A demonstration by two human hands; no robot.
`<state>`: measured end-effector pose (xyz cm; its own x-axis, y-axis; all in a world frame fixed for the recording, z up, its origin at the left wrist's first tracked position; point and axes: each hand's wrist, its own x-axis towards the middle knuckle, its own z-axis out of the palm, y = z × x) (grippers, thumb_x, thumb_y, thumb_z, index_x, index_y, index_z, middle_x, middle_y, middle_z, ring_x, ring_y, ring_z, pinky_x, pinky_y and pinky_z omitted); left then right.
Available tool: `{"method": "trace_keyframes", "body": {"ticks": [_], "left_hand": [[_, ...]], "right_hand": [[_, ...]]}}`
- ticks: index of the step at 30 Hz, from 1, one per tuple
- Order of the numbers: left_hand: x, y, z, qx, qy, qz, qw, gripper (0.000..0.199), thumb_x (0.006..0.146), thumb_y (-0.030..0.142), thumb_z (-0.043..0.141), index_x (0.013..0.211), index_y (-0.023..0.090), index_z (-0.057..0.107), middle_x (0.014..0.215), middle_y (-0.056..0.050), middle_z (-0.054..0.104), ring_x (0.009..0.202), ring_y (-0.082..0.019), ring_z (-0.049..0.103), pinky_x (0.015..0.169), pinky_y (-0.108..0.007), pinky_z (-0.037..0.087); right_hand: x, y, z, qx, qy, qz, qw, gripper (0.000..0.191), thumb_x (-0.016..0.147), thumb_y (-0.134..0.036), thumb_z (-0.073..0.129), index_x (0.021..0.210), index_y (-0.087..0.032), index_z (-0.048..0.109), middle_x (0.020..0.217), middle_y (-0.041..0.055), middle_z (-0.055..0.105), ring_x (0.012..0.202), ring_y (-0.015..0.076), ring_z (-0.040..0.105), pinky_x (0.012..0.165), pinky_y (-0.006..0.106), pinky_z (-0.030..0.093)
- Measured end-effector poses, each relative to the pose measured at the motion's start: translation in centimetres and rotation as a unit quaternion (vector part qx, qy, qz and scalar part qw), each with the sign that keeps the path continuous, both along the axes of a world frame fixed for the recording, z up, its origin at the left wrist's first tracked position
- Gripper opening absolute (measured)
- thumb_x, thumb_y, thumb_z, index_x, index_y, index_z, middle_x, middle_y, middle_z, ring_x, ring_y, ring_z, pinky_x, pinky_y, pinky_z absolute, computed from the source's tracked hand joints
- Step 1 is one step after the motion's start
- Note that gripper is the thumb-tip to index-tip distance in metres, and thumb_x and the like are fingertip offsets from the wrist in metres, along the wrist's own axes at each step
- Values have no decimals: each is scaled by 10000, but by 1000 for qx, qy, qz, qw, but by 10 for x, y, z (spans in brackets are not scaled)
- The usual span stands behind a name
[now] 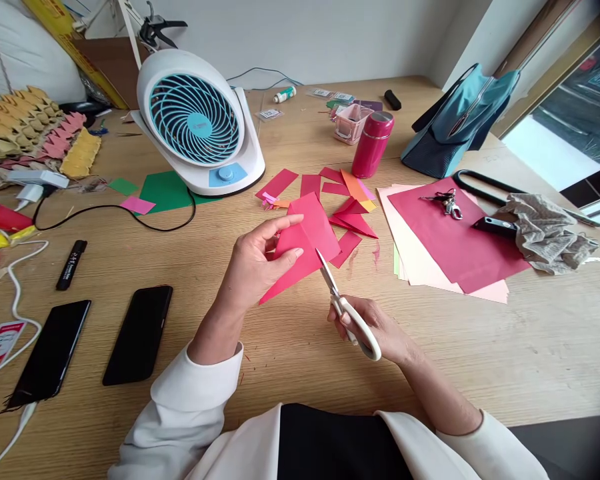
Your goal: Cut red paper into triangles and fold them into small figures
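Note:
My left hand (260, 260) pinches a folded sheet of red paper (313, 233) between thumb and fingers, above the middle of the table. In my right hand (373, 327) is a pair of scissors (351, 319) with white handles, my fingers closed around them. Their blades point up and to the left, with the tips at the lower right part of the red paper. Whether the paper lies between the blades I cannot tell. Behind it are scattered red paper pieces (347, 248) and an orange strip (353, 185).
A white fan (195, 120) stands at the back left, near green paper (165, 192). A pink flask (373, 145) and a blue bag (460, 120) stand behind. Keys (447, 203) lie on stacked paper (430, 257) at right. Two phones (138, 335) and a marker (71, 265) lie left.

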<state>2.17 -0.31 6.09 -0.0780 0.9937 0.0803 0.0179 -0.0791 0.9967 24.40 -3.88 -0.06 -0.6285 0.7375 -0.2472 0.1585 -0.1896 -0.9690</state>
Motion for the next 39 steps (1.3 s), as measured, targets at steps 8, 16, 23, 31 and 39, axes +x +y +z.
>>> {"method": "trace_keyframes", "body": {"ticks": [8, 16, 23, 31, 39], "left_hand": [[-4, 2, -7, 41, 136, -22, 990, 523, 742, 124, 693, 1252, 238, 666, 943, -28, 719, 756, -159, 653, 643, -252, 533], [-5, 3, -10, 31, 159, -35, 986, 526, 778, 180, 686, 1299, 221, 627, 982, -41, 718, 752, -145, 655, 673, -245, 544], [-4, 2, -7, 10, 141, -40, 989, 535, 778, 183, 684, 1307, 222, 620, 935, -37, 723, 747, -153, 662, 651, -243, 542], [-3, 1, -7, -1, 134, -40, 990, 535, 784, 196, 685, 1314, 212, 610, 941, -49, 733, 759, -165, 672, 645, -248, 542], [-4, 2, -6, 0, 146, -35, 989, 536, 787, 222, 695, 1315, 213, 607, 963, -53, 731, 798, -176, 673, 699, -272, 551]], "right_hand": [[0, 1, 0, -32, 12, -5, 999, 531, 845, -685, 570, 883, -156, 576, 670, -3, 525, 586, 127, 476, 552, 265, 368], [0, 1, -2, -41, 18, -10, 999, 524, 832, -681, 590, 863, -159, 574, 663, -9, 518, 587, 125, 478, 554, 264, 364], [-3, 1, 1, -29, 17, -14, 999, 537, 833, -695, 574, 837, -158, 572, 626, -22, 505, 556, 116, 464, 545, 263, 359], [-3, -3, -1, -20, 15, -29, 999, 511, 849, -672, 573, 785, -166, 550, 568, -38, 468, 517, 103, 414, 506, 252, 319], [-2, -3, -9, 0, 23, -36, 999, 455, 888, -599, 576, 733, -177, 509, 541, -42, 469, 497, 92, 387, 486, 243, 289]]}}
